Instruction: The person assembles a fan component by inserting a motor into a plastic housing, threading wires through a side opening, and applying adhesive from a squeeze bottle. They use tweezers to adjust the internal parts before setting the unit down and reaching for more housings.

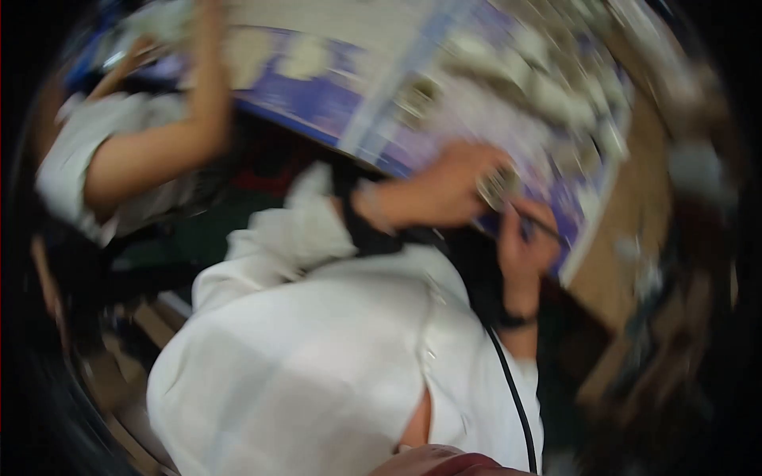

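Note:
My left hand (446,186) is closed around a small round piece (495,187) with a pale rim and a darker, metallic-looking face. Its exact kind is lost in the blur. My right hand (527,247) is closed on a thin dark pen-like tool (549,231), whose back end sticks out to the right. Both hands meet over the near edge of a table (313,107) with a purple and white covering. The tool's tip, near the round piece, cannot be made out.
Many pale and brownish small pieces (548,91) lie heaped at the far right. A square-looking clear piece (417,101) sits beyond my left hand. Brown cardboard (627,230) borders the table's right side. At the left, another person's arm (159,163) reaches over the table.

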Available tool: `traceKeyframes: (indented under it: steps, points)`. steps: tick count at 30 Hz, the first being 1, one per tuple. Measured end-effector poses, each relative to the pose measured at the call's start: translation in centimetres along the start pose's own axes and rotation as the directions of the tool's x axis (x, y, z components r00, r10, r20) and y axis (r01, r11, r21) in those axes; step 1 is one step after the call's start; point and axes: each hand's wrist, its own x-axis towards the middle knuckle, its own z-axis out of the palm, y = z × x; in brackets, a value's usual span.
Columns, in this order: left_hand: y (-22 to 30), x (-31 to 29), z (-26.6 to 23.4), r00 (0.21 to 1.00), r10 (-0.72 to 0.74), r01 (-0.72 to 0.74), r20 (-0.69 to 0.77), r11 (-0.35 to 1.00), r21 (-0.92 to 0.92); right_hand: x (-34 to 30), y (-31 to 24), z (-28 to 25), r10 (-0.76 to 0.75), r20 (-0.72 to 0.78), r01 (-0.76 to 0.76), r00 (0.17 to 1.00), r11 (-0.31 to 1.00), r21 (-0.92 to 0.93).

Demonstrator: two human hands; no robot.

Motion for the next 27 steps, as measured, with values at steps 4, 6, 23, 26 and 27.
traceKeyframes:
  steps: [4,6,23,26,27]
  points:
    - [-0.8,-0.1,1.8,0.980,0.179,-0.184,-0.082,0.981,-0.067,-1.6,0.3,-0.7,0.050,-0.068,-0.057,0.996,0.994,-0.092]
    - [-0.2,-0.5,1.4,0.991,0.132,-0.132,-0.007,0.990,-0.043,-2.4,1.5,-0.8,0.067,-0.126,-0.067,0.990,0.998,0.004]
    - [-1.0,-0.4,2.8,0.988,0.114,-0.108,-0.100,0.993,0.056,-4.0,5.5,-7.9,-0.127,-0.114,0.065,0.985,0.899,-0.433]
    - [-0.8,-0.6,3.0,0.987,0.109,-0.103,-0.122,0.993,0.052,-6.5,8.2,-9.6,-0.154,-0.074,0.083,0.985,0.810,-0.580]
    - [-0.4,-0.7,2.8,0.990,0.098,-0.091,-0.105,0.994,0.064,-6.7,7.0,-10.0,-0.095,-0.078,0.030,0.992,0.803,-0.595]
